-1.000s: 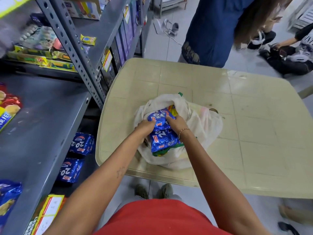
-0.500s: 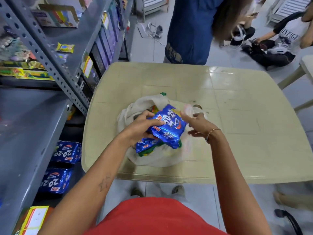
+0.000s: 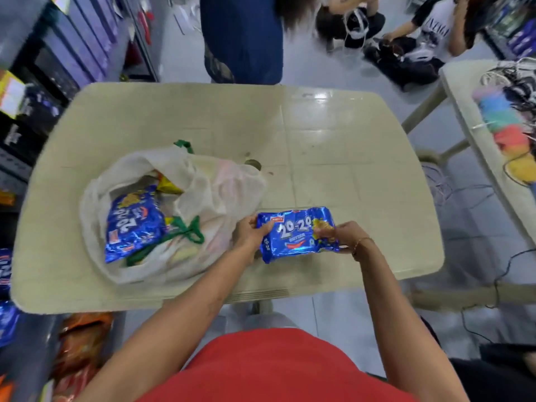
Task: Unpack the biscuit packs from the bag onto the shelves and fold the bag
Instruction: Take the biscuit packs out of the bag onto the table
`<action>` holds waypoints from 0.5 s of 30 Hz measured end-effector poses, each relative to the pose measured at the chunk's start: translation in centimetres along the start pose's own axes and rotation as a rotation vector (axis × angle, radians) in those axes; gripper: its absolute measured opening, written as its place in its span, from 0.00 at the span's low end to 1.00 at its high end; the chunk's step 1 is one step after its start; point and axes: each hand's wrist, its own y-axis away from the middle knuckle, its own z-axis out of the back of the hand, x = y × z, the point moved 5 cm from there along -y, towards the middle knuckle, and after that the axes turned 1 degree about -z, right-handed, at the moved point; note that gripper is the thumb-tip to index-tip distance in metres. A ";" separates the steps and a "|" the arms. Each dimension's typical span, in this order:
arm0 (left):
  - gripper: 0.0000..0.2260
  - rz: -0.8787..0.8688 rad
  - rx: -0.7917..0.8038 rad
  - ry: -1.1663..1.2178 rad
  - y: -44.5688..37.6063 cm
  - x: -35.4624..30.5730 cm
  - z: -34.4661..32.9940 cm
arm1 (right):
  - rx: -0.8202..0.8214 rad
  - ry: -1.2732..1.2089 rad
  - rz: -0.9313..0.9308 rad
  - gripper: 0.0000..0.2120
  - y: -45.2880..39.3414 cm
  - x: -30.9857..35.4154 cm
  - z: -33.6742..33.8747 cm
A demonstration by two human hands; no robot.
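A blue 20-20 biscuit pack (image 3: 293,235) is held level over the table's front edge, to the right of the bag. My left hand (image 3: 249,235) grips its left end and my right hand (image 3: 342,237) grips its right end. The white cloth bag (image 3: 214,195) with green handles lies open on the beige table (image 3: 333,146). Inside it lies another blue 20-20 pack (image 3: 132,224), with a yellow pack (image 3: 168,185) showing behind it.
Grey metal shelves (image 3: 72,50) with boxes and packs stand at the left; more blue packs (image 3: 5,274) sit on a low shelf. A person in blue (image 3: 240,33) stands beyond the table. Others sit on the floor far right. A second table (image 3: 470,117) holds cables and coloured items.
The blue pack came out of the bag and moved right, now held by both hands at its ends. My view swung to the right, away from the shelves.
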 end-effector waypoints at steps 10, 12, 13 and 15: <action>0.19 -0.032 -0.098 -0.435 -1.1 2.5 -2.0 | -0.006 0.280 0.018 0.24 -3.4 -2.2 1.5; 0.16 -0.075 -0.148 -0.444 -0.4 1.2 -0.8 | -0.082 0.376 0.106 0.29 -3.4 -0.4 2.2; 0.14 -0.109 -0.171 -0.406 -0.1 0.2 0.3 | -0.151 0.399 0.165 0.29 -3.2 1.1 2.4; 0.09 -0.211 -0.217 -0.189 0.8 -2.4 3.1 | -0.284 0.389 0.301 0.23 -2.5 4.8 1.9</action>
